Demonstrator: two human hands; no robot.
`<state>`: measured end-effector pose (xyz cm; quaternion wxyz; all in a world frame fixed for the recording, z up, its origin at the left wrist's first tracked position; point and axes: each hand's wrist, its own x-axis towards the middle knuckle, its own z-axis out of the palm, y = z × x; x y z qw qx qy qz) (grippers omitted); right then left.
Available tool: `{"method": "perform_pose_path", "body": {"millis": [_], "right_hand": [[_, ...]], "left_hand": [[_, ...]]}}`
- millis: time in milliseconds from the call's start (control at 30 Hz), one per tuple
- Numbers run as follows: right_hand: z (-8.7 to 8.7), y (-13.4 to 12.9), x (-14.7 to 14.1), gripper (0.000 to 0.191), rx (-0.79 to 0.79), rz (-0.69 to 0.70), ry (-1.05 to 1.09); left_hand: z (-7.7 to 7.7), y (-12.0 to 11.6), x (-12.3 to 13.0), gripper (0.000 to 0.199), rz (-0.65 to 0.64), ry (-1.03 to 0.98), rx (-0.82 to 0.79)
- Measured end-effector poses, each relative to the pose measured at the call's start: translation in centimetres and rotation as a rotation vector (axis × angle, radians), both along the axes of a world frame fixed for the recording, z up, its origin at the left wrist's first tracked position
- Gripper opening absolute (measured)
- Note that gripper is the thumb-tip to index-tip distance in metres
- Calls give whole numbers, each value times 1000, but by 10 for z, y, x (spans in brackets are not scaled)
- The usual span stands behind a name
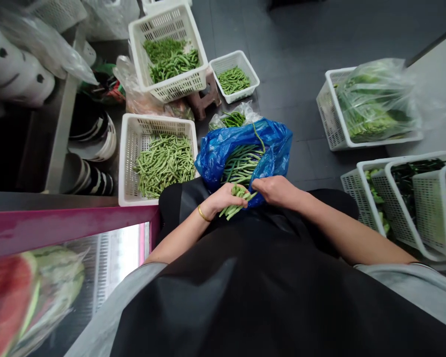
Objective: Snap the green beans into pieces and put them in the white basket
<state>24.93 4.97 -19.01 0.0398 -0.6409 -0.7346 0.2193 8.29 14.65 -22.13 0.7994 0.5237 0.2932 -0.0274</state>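
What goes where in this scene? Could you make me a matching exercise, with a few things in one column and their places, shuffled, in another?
Things:
1. Bunch of green beans
2. Blue plastic bag
3. Gold bangle
4. White basket of pale green beans

Places:
A. Around the left wrist
B. Left of the bag
C. Held in the left hand
D. Under the right hand

Pairs: 1-C, 2-D, 3-A, 4-B.

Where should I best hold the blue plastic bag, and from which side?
Probably the bunched far right edge of the bag, from above: the plastic rises there in loose folds, clear of the long beans and the right hand.
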Motion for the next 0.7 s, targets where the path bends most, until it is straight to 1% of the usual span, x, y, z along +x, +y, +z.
{"method": "perform_pose_path", "body": {"millis": [67,133,167,233,300,333,367,400,433,467,500,567,600,633,667,700], "right_hand": [[-7,-1,0,26,83,-116,137],[-12,-5,-2,31,177,-181,234],[-13,-9,-4,32,209,-177,234],[-13,-16,-6,31,228,-125,155],[-12,-21,-6,30,175,-60,79],[-12,-22,-7,29,136,-39,89],[-12,-22,-7,29,104,-34,146],[-13,-20,-8,29,81,-60,248],[-15,-17,-10,31,68,-126,391],[-17,-14,-12,33,70,-237,570],[-20,-11,-14,36,82,-378,770],[-25,-8,-17,40,90,-655,1153],[-27,-8,-16,41,56,-730,1285],[-29,-11,-12,42,-22,-731,1350],[-30,-16,-7,42,-142,-658,1331],[-30,-21,-1,41,-279,-536,1223]], "left_hand": [[0,-3,0,31,-38,-10,-18],[-1,-4,1,29,14,-21,-58],[-2,-4,1,27,54,-23,-81],[-4,-1,0,24,92,-18,-126],[-4,3,-1,23,51,-9,-163],[-4,4,-2,23,11,-6,-178],[-3,4,-1,23,-24,-8,-188],[-2,3,-1,24,-36,-18,-188],[0,1,1,25,-36,-33,-171],[2,-2,3,27,-34,-49,-138],[5,-4,5,28,-46,-64,-93],[11,-4,7,30,-97,-72,-5],[14,0,7,31,-106,-65,33],[18,8,4,30,-73,-56,81],[22,22,-2,30,9,-42,146],[25,39,-10,28,144,-24,244]]}}
